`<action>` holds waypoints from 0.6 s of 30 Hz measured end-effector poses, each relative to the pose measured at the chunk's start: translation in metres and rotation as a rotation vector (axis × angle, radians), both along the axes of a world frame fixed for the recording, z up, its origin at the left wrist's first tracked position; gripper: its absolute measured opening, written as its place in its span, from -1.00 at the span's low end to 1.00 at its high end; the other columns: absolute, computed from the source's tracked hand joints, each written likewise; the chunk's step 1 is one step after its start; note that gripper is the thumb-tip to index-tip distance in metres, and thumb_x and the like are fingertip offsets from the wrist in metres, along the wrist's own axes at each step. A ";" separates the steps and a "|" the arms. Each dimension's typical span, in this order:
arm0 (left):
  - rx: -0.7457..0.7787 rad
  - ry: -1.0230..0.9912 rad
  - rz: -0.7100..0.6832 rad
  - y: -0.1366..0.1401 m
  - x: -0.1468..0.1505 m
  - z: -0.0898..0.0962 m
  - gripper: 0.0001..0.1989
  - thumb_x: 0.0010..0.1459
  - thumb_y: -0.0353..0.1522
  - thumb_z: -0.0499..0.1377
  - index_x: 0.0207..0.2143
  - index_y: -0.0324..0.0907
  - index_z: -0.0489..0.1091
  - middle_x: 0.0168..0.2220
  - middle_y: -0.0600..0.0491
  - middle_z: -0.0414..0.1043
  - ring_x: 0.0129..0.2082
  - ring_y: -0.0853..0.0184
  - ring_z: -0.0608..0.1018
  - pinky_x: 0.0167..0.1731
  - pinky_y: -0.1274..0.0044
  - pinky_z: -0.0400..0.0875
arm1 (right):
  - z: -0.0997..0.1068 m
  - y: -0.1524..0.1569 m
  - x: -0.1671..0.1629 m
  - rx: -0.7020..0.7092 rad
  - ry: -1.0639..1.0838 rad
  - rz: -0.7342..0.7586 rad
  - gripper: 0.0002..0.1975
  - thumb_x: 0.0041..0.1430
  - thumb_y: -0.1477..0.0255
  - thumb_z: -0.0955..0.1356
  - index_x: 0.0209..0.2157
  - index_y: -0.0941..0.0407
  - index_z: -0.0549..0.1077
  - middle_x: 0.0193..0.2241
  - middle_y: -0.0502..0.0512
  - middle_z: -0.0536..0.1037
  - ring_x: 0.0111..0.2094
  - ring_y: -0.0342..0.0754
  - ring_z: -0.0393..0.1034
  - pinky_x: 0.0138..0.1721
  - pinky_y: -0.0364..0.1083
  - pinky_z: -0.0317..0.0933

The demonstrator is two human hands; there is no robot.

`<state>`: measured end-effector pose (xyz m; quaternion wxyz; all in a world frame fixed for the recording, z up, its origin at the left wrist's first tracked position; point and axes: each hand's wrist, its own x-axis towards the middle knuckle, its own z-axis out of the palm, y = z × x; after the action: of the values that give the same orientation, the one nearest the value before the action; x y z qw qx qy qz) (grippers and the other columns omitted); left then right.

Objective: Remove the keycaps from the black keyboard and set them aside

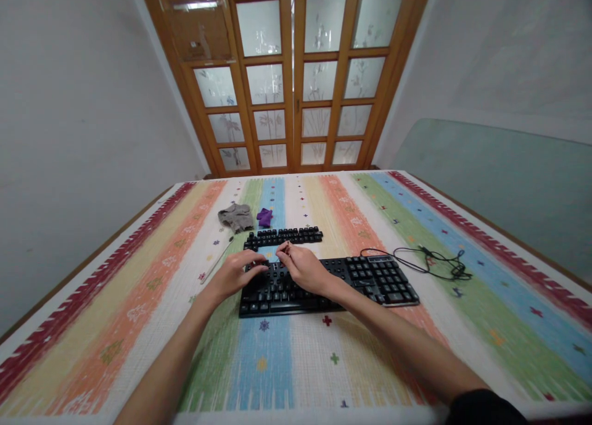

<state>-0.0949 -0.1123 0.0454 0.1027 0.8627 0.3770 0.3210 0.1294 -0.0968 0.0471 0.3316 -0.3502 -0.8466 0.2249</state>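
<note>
A black keyboard (277, 305) lies on the table, with many keys in place along its front and right side and several keyless spots in its upper left part. My left hand (237, 272) rests at its back left corner, thumb and fingers curled around the edge there. Just above the back edge is my right hand (303, 268), thumb and fingertips pinched together. Something small and dark shows at those fingertips, too small to name. Behind the keyboard, loose black keycaps (296, 235) stand in rows, partly hidden by my hands.
A grey cloth (235, 217) and a small purple cloth (264, 217) lie beyond the keycaps. A thin light-coloured stick with a dark tip (217, 261) is left of my left hand. The black cable (435, 261) is coiled at the right on the striped tablecloth (319, 375).
</note>
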 end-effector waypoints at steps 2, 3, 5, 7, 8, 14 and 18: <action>0.052 0.023 0.025 0.009 -0.005 -0.004 -0.86 0.25 -0.32 0.17 -0.22 -0.16 0.50 -0.27 -0.01 0.53 -0.24 0.30 0.54 -0.17 0.46 0.45 | -0.001 0.001 0.005 -0.025 0.004 -0.016 -0.75 0.40 0.37 0.13 -0.28 0.13 0.36 -0.41 0.09 0.47 -0.37 -0.04 0.37 -0.25 -0.09 0.17; 0.086 0.048 0.040 0.014 -0.007 -0.007 -0.87 0.24 -0.33 0.17 -0.23 -0.16 0.50 -0.24 -0.02 0.50 -0.20 0.27 0.52 -0.14 0.43 0.44 | -0.002 0.002 0.007 -0.040 0.013 -0.017 -0.74 0.40 0.37 0.13 -0.29 0.13 0.36 -0.41 0.09 0.47 -0.36 -0.04 0.38 -0.25 -0.09 0.17; 0.146 0.111 0.083 0.027 -0.011 -0.013 -0.89 0.21 -0.36 0.19 -0.26 -0.16 0.51 -0.20 -0.04 0.45 -0.15 0.23 0.48 -0.11 0.37 0.42 | -0.002 0.003 0.011 -0.064 0.033 -0.015 -0.73 0.40 0.36 0.13 -0.31 0.13 0.35 -0.41 0.08 0.47 -0.36 -0.04 0.38 -0.25 -0.09 0.17; 0.170 0.178 0.131 0.040 -0.012 -0.021 -0.92 0.17 -0.38 0.23 -0.29 -0.17 0.53 -0.19 -0.06 0.41 -0.14 0.20 0.44 -0.11 0.34 0.41 | -0.002 0.003 0.014 -0.079 0.052 -0.012 -0.73 0.40 0.35 0.14 -0.32 0.13 0.35 -0.41 0.08 0.47 -0.35 -0.04 0.38 -0.24 -0.08 0.17; 0.168 0.209 0.146 0.046 -0.011 -0.024 -0.93 0.16 -0.39 0.24 -0.31 -0.18 0.53 -0.20 -0.06 0.40 -0.15 0.19 0.43 -0.12 0.33 0.41 | -0.001 0.003 0.015 -0.084 0.059 -0.011 -0.73 0.40 0.35 0.14 -0.33 0.13 0.35 -0.41 0.09 0.47 -0.35 -0.04 0.38 -0.24 -0.08 0.17; 0.136 0.359 0.162 0.067 -0.005 -0.035 -0.93 0.13 -0.40 0.25 -0.34 -0.19 0.55 -0.22 -0.06 0.37 -0.19 0.19 0.39 -0.16 0.35 0.40 | 0.005 0.000 0.020 -0.073 0.067 -0.012 -0.74 0.40 0.36 0.14 -0.32 0.13 0.35 -0.43 0.06 0.46 -0.36 -0.05 0.37 -0.25 -0.08 0.16; 0.138 0.366 0.178 0.071 -0.006 -0.038 -0.90 0.15 -0.38 0.23 -0.35 -0.18 0.55 -0.22 -0.07 0.36 -0.18 0.18 0.39 -0.16 0.34 0.40 | 0.009 -0.002 0.025 -0.068 0.067 -0.014 -0.75 0.40 0.36 0.14 -0.29 0.13 0.36 -0.45 0.05 0.45 -0.38 -0.05 0.36 -0.28 -0.09 0.15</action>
<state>-0.1011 -0.0417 0.0073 -0.0557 0.8750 0.4410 0.1918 0.1539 -0.0991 0.0563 0.3493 -0.3596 -0.8245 0.2626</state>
